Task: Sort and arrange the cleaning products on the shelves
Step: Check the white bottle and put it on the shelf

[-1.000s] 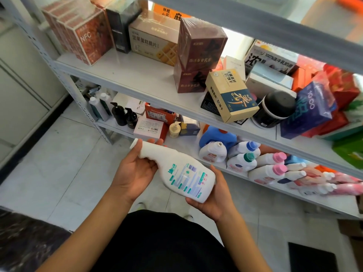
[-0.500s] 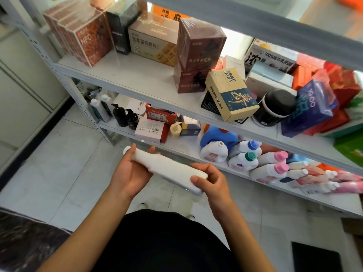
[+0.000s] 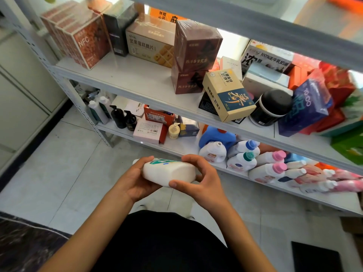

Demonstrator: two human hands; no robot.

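before lower shelf edge (image 3: 176,152), held bottle (image 3: 169,172)

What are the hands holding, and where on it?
A white bottle, lying sideways: left hand round its neck end, right hand round its base end.

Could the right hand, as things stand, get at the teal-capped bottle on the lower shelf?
Probably not yet: the right hand grips the white bottle together with the left hand. The teal-capped bottle stands unblocked at the shelf's front.
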